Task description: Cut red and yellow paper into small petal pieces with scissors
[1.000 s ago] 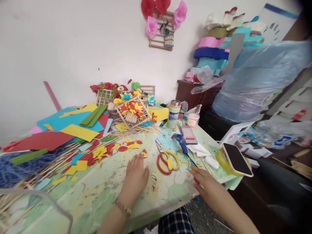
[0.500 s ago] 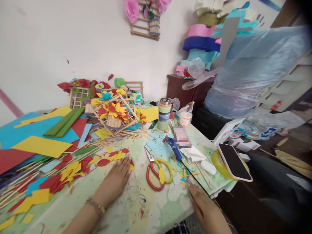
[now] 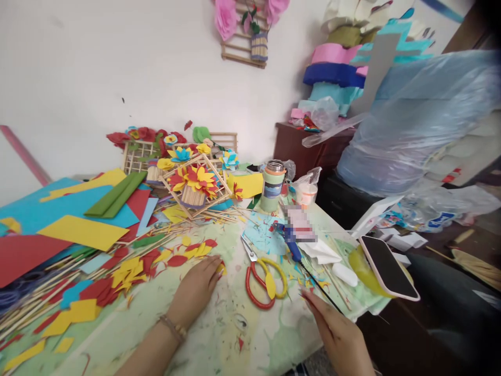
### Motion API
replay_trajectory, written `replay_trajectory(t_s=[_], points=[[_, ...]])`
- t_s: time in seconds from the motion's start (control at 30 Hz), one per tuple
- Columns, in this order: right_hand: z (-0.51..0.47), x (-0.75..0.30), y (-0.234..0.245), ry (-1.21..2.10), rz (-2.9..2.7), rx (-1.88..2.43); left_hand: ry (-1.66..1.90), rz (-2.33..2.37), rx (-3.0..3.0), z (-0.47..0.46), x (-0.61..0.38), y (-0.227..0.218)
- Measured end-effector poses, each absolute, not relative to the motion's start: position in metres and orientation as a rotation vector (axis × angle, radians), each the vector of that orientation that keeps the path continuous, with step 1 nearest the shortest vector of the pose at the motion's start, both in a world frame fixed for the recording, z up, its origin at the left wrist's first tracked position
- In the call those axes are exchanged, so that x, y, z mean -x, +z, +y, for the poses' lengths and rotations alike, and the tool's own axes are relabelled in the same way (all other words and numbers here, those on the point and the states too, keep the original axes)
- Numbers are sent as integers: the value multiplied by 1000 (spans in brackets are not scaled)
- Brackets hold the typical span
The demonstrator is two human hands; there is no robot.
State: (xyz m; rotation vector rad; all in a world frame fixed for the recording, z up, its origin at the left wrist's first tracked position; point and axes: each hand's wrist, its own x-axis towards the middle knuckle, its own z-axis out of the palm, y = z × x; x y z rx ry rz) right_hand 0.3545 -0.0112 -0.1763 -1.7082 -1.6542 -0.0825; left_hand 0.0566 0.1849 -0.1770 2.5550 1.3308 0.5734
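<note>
My left hand (image 3: 200, 286) lies palm down on the table, fingers extended, its fingertips against a small red and yellow paper piece partly hidden beneath them. Just beyond is a row of red and yellow paper petals (image 3: 191, 251). Scissors (image 3: 258, 274) with one red and one yellow handle lie between my hands, a yellow petal (image 3: 270, 285) resting across the handles. My right hand (image 3: 338, 329) is by the table's front edge, turned partly on its side, fingers stretched out and nothing visible in them. Near its fingertips runs the black cord of a blue glue gun (image 3: 293, 245).
Coloured paper sheets (image 3: 82, 232) and thin sticks (image 3: 43, 282) cover the left side. Stick frames with paper flowers (image 3: 198, 183) stand at the back, beside an uncapped bottle (image 3: 273, 185). A phone (image 3: 387, 266) and a white oval object (image 3: 344, 274) lie right.
The view has swung slightly left, so everything sits further right in the picture. My right hand has tilted more onto its side. My left hand stays by the petals; the scissors lie unmoved.
</note>
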Motion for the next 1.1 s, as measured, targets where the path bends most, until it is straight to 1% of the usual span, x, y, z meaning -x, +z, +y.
replay_trajectory(t_s=[0.17,0.27,0.33,0.43,0.6,0.9,1.1], points=[[59,-296,-112,219,-1868,1320,711,1348,-2463,186,-54,-175],[119,-251,-94,444,-1946,1216,840,1287,-2416,189,-49,-181],[156,-228,-99,562,-1912,1209,923,1256,-2375,193,-45,-186],[191,-213,-123,590,-1775,1248,972,1232,-2290,199,-38,-190],[196,-225,-153,635,-1729,1189,1033,1286,-2118,210,-33,-187],[192,-213,-158,715,-1787,1313,1048,1277,-1983,207,-38,-174],[195,-217,-157,812,-1516,1249,1028,1461,-1725,204,-39,-173]])
